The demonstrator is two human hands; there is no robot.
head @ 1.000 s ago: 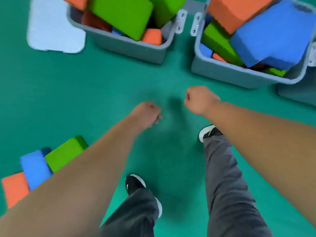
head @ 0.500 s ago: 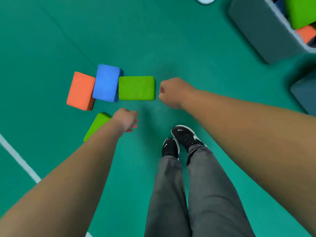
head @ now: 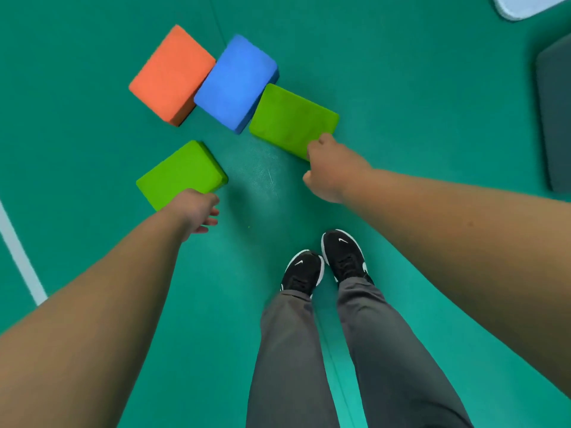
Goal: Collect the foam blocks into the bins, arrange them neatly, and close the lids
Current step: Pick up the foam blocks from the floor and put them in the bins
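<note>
The person stands in grey trousers [head: 386, 350] and black shoes [head: 304, 270], feet close together on a green floor [head: 417, 149]. Bare floor spreads to the right of the feet and ahead between the two arms. A white line [head: 18, 251] crosses the floor at the left edge.

The left hand [head: 196, 208] hangs over the near corner of a green block [head: 180, 173]. Its fingers [head: 210, 219] are loosely curled and hold nothing. The right hand [head: 327, 168] is at the near corner of a second green block [head: 292, 118]. Its fingers are curled under and hidden, so I cannot tell whether they grip the block or only touch it.

All four foam blocks lie flat on the floor. The near green block lies alone, with a strip of floor between it and the others. Beyond it, the second green block, a blue block [head: 236, 81] and an orange block [head: 171, 74] form a slanted row. The blue block is in the middle, touching both neighbours, and the orange one is farthest left. Open floor surrounds the group on the left and far sides.

Well off to the right, at the frame edge, is a dark grey shape [head: 556, 112]; I cannot tell whether it is a bin or a lid. A pale lid [head: 525, 6] lies in the far right corner, cut off by the frame.
</note>
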